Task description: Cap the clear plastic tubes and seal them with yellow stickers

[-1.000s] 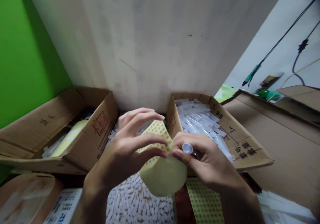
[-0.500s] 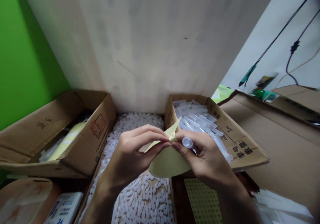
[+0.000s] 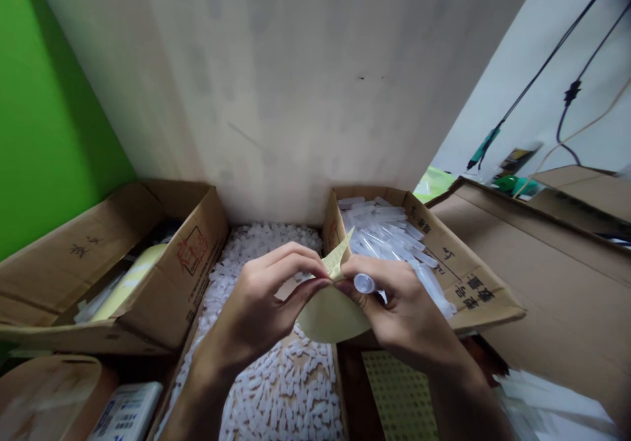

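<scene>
A pale yellow sticker sheet [image 3: 334, 316] is bent into a curve between my two hands, with rows of small marks on its upturned face. My left hand [image 3: 269, 290] pinches its folded edge between thumb and fingers. Right beside that pinch, my right hand [image 3: 401, 300] grips the same edge with thumb and forefinger. A translucent plastic tube [image 3: 365, 284] is also tucked in my right hand, its round end facing me and the rest hidden by the fingers. Whether a single sticker is lifted at the fingertips, I cannot tell.
Small white plastic pieces [image 3: 280, 388] spread beneath my hands. An open carton of clear tubes [image 3: 389, 231] stands at right, another carton [image 3: 172, 277] at left. A second yellow sheet [image 3: 399, 395] lies below my right wrist. A white box [image 3: 129, 411] sits lower left.
Both hands and the sheet stay pinched together, shifted very slightly left in view. The sheet's lower curve looks a little narrower, and the tube's end has turned slightly.
</scene>
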Demonstrator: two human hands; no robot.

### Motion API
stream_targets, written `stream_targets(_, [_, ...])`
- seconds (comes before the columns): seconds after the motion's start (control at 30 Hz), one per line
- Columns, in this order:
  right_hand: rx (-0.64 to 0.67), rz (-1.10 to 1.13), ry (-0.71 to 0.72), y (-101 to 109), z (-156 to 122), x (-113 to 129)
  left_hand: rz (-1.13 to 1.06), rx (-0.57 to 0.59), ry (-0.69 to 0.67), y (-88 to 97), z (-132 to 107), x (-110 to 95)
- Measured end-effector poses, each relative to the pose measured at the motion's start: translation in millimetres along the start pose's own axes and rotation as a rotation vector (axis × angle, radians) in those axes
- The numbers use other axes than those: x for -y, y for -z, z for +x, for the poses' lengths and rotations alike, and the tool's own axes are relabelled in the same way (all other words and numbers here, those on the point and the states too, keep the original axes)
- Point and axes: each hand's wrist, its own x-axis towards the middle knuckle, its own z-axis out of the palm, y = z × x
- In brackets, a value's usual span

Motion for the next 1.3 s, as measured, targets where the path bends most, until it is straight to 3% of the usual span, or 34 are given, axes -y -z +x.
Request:
stream_targets(0.33, [0.017,0.043,0.005,1,-1,0,-0.009,0.098,0.035,1.4,-1,-2])
stream_targets(0.6, [0.006,0.057,0.017,1,-2,2,-0.025,0.089,0.026,1.8,-1,-1])
stream_targets(0.87, [0.006,0.091,-0.034,0,-1,1,-0.129,0.162,0.138,5.7,-5,-3])
stream_targets(1.0, [-0.005,0.05,-0.017,-2,1,-2,-0.216,0.15,0.208,4.9,-5,-10])
stream_targets(1.3, [0.027,-0.066,0.057,-14,0,-6,-0.138,0.119,0.218,-0.4,-3,-19])
